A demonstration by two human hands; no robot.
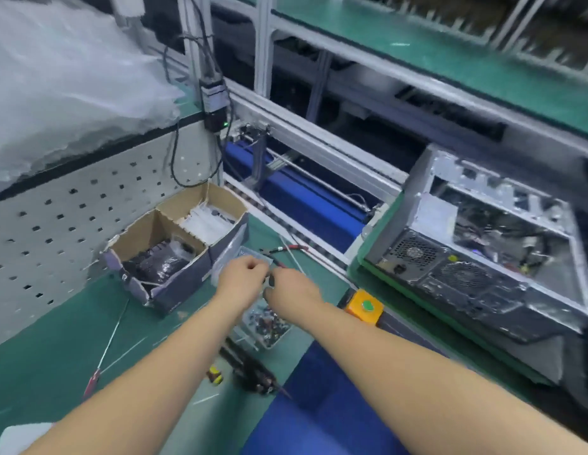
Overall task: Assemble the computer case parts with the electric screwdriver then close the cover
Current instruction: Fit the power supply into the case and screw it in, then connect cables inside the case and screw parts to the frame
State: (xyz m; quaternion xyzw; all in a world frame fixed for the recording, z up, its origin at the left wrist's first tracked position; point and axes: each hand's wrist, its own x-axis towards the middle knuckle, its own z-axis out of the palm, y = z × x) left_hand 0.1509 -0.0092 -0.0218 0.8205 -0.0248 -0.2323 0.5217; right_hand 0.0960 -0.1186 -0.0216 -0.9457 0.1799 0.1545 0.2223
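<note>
A: Left to right, quick. Far left of frame: pegboard panel (56,224), then a thin screwdriver (107,348) lying on the green mat (39,356). Cardboard box (174,244) left of centre, two compartments, dark bagged bits in the near one, white strips in the far one.

B: Hands?

A: Centre of frame, close together over a clear screw tray (266,326). Left hand (243,274) has fingers curled, seems to pinch something small; too blurred to name it. Right hand (292,293) is also curled toward the same spot, knuckles up; cannot tell what it grips, if anything.

B: Electric screwdriver?

A: Probably the dark tool (250,372) lying on the mat just below the tray, lower centre. Untouched. Looks stiff, solid, some weight; take it round the thick body.

B: And the case?

A: Computer case (476,254), right of frame, on a green pallet (417,290), well apart from the hands. Cover off, cables and a fan grille showing. Sheet metal, likely heavy, edges likely sharp; hold by the outer frame, not the thin rails. Orange button box (364,307) sits between hands and case.

B: Screws?

A: Tiny, light, easy to drop. Fingertip pinch only.
</note>
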